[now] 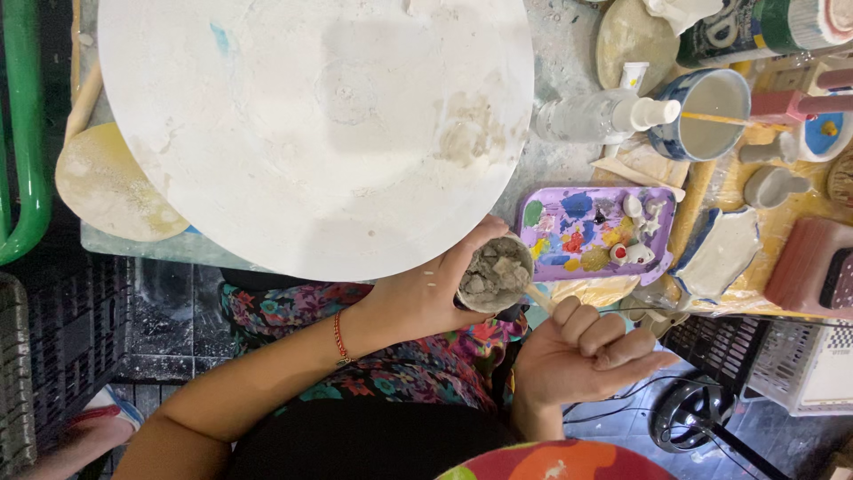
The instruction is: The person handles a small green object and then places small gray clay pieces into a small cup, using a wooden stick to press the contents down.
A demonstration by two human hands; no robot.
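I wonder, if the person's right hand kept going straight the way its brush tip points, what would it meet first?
Most likely the small cup of grey lumps held in the left hand. The right hand aims its thin brush up-left at the cup's rim, though depth is hard to judge.

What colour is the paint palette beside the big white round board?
Purple, dotted with mixed paints; the head view shows the rectangular plastic palette.

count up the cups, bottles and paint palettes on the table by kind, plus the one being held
Cups: 2, a held cup of clay and a blue mug
Bottles: 1, a spray bottle
Palettes: 1, a purple palette
Total: 4
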